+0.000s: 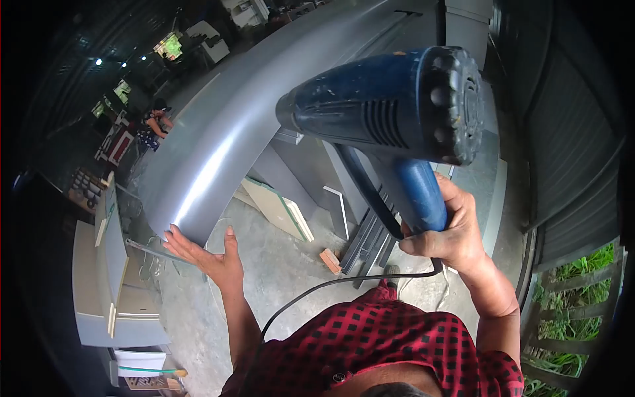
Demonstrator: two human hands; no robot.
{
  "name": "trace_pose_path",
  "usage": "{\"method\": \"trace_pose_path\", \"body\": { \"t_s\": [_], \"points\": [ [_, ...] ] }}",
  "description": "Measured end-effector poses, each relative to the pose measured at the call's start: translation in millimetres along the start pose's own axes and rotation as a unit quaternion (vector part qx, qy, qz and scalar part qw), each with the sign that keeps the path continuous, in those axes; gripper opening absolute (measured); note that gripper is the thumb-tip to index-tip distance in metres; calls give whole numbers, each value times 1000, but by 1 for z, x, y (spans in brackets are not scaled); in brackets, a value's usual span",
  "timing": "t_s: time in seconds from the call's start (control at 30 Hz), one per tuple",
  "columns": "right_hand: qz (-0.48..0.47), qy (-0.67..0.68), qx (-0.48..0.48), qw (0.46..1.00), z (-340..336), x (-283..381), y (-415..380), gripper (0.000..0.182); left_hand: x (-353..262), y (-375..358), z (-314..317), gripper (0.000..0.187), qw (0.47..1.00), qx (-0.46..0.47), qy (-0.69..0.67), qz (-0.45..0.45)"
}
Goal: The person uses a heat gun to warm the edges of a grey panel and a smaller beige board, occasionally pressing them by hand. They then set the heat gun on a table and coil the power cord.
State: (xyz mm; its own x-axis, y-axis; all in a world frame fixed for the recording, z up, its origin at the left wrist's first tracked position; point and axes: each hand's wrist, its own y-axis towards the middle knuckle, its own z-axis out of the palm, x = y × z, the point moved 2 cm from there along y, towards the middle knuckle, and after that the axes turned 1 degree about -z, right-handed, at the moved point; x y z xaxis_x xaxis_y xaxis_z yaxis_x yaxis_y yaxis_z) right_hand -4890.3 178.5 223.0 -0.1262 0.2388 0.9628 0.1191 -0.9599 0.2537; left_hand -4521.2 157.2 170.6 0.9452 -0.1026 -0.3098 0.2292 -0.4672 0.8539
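Note:
A blue heat gun point(370, 99) with a black ribbed rear cap is held up in my right hand point(456, 228), whose fingers wrap round its handle. Its nozzle points left, over a long glossy grey curved panel point(218, 145). A black cable runs from the handle's base down to the left across my shirt. My left hand point(208, 258) lies with fingers spread at the panel's near lower end, fingertips touching its edge and thumb raised apart.
Boards point(278, 208) lean beneath the panel, near dark metal strips point(370, 241) and a brick point(330, 261) on the concrete floor. More panels point(112, 264) stand at the left. Another person point(156, 126) sits far back left. Corrugated sheeting and a slatted opening are at right.

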Motion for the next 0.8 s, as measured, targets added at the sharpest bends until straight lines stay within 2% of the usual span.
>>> {"method": "trace_pose_path", "body": {
  "t_s": [0.03,0.07,0.13,0.27,0.33,0.37,0.4,0.43,0.53,0.57,0.73,0.8],
  "points": [
    [-16,31,-3,999,5,-1,17,71,-1,1,6,100,1000,-18,24,5],
    [-17,30,41,999,5,-1,34,73,0,1,12,100,999,-22,33,0],
    [30,91,103,990,10,3,66,72,1,2,23,99,996,-73,59,-4],
    [-30,58,222,973,14,-11,122,69,-7,7,38,91,987,-132,83,-33],
    [-44,61,258,963,16,-15,142,68,-11,12,43,89,985,-167,15,-42],
    [-34,64,287,955,15,-16,149,70,-15,14,44,89,984,-170,24,-43],
    [-23,68,317,946,16,-18,154,73,-17,15,43,91,982,-173,-11,-76],
    [-22,78,328,941,16,-21,160,72,-19,16,42,93,977,-176,-47,-109],
    [-65,108,338,933,21,-28,175,70,-30,13,37,90,974,-192,-27,-117],
    [-97,107,345,927,22,-32,180,68,-36,12,37,87,977,-187,-9,-101],
    [-109,64,395,910,18,-41,200,68,-64,-1,39,85,980,-174,10,-100],
    [-101,67,404,907,14,-44,207,68,-79,-7,43,84,975,-163,-7,-154]
  ]
}}
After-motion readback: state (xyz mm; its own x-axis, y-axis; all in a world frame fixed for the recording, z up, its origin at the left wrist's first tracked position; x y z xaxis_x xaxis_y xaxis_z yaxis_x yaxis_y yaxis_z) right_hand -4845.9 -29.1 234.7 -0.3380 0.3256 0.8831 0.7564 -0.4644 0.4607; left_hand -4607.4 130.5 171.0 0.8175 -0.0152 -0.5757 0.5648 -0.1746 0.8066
